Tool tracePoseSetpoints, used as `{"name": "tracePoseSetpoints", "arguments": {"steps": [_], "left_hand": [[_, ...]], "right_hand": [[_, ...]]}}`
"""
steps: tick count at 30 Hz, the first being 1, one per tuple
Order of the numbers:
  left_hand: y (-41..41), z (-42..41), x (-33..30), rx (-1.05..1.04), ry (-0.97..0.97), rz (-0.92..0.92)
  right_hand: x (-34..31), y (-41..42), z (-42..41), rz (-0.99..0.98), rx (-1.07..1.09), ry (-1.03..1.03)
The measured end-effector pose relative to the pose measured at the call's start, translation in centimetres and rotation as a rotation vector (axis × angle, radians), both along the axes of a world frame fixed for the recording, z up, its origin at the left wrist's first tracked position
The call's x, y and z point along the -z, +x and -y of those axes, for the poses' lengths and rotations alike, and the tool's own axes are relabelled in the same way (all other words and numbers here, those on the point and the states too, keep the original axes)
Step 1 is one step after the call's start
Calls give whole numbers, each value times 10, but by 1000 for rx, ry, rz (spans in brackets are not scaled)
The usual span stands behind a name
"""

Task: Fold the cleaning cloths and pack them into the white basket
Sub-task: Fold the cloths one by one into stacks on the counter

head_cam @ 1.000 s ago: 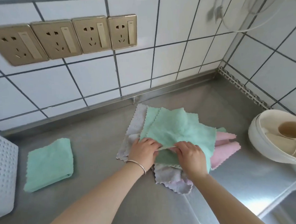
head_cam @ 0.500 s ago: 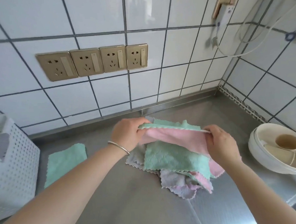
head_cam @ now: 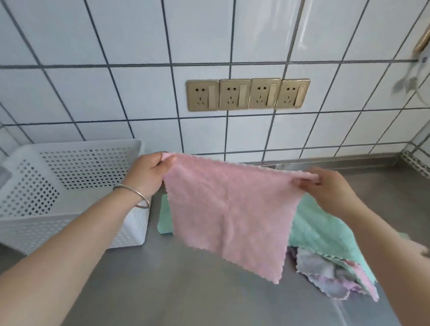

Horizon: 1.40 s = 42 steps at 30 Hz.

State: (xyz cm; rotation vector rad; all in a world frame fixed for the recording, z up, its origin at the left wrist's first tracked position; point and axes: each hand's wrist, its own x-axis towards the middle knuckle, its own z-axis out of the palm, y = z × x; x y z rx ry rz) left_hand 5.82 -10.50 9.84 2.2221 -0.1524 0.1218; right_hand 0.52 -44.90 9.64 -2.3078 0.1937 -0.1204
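A pink cloth (head_cam: pixel 231 216) is held spread above the counter (head_cam: pixel 165 290), right of the white basket (head_cam: pixel 60 186), its top corners pinched by the left hand (head_cam: pixel 147 176) and the right hand (head_cam: pixel 332 189).

Both forearms are bare, with no sleeves in sight. A thin silver bangle (head_cam: pixel 133 195) circles the wrist just behind the left hand (head_cam: pixel 147 176); the right hand (head_cam: pixel 332 191) wears nothing.
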Motion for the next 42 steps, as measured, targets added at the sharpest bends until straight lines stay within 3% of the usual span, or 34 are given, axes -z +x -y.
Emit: {"name": "tracePoseSetpoints", "arguments": {"steps": [7, 15, 20, 25, 29, 42], "left_hand": [[-84, -55, 11, 110, -147, -162], [-181, -69, 161, 166, 118, -628], [-207, -73, 202, 164, 114, -848], [-187, -69, 202, 176, 113, -875], [-150, -66, 199, 56, 69, -797], [-83, -45, 225, -198, 245, -811]], "right_hand": [[16, -38, -40, 22, -78, 145], [149, -122, -42, -431, -194, 32], [190, -153, -30, -668, -212, -71], [187, -138, -31, -725, -219, -93], [184, -99, -39, -662, -195, -51], [213, -27, -58, -654, -118, -174]]}}
